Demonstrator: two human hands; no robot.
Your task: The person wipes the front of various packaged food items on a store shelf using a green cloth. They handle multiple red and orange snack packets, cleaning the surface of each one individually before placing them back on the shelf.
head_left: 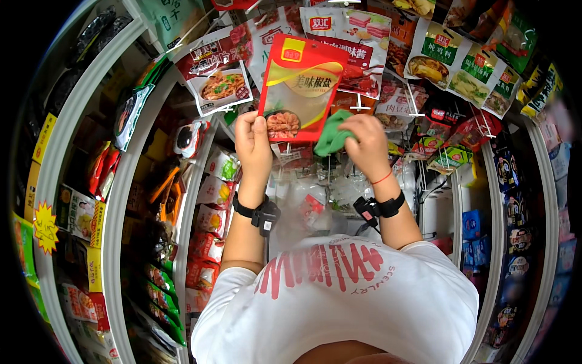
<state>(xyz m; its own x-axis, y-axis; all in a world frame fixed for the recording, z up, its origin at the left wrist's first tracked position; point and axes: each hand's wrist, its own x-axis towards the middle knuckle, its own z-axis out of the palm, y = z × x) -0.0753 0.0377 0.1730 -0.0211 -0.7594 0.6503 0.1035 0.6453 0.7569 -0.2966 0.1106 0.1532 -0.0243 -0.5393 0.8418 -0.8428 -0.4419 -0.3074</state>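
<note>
Red packet [303, 88] is held up near-vertical, top leaning right, by the left hand [253, 142]; lower left edge is gripped, thumb on front. Green cloth [332, 134] is pinched, bunched, in the right hand [368, 145] at the packet's lower right corner; cloth-to-packet contact can't be confirmed. Packet is positioned in front of hanging pouches [430, 57]. Black wristbands [265, 215] are worn on both wrists. Side shelves [111, 242] are stocked with packaged goods.

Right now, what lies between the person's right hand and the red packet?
A green cloth, held by the right hand; in the head view it overlaps the lower right edge of the red packet.
</note>
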